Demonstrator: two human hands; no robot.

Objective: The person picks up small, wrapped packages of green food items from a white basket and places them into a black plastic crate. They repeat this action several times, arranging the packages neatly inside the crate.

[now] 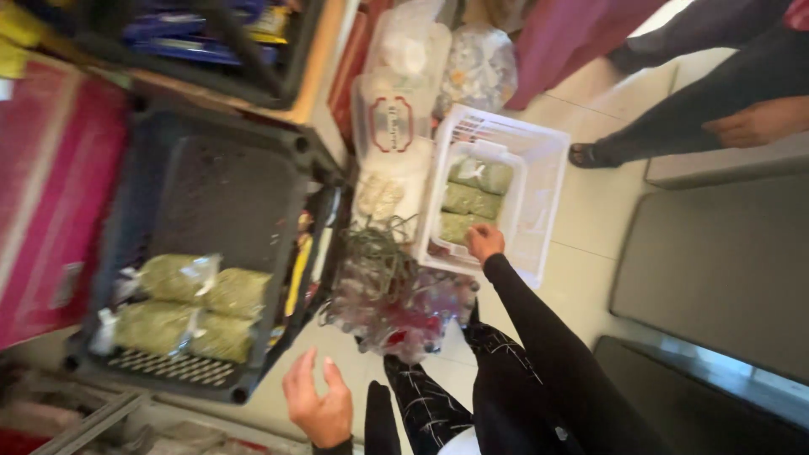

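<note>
A green packet of what looks like dried herbs lies nearest the front in a white plastic basket, which sits just right of the frame's centre on the pale tiled floor. The right hand reaches into the basket on a black-sleeved arm and rests on this packet's lower edge; whether its fingers are closed on it cannot be told. Two more green packets lie in a row above it in the same basket. The left hand, at the bottom centre of the frame, hangs with fingers spread and loosely curled, holding nothing. To its upper left stands a dark plastic crate on the floor, with a cluster of similar green packets in its lower half. Between crate and basket lies a heap of clear bags with red contents and a tangle of green cord. Above that, at the top centre, stand stacked clear containers. In the upper right, another person's legs in dark trousers and a sandal stand on the tiles.
</note>
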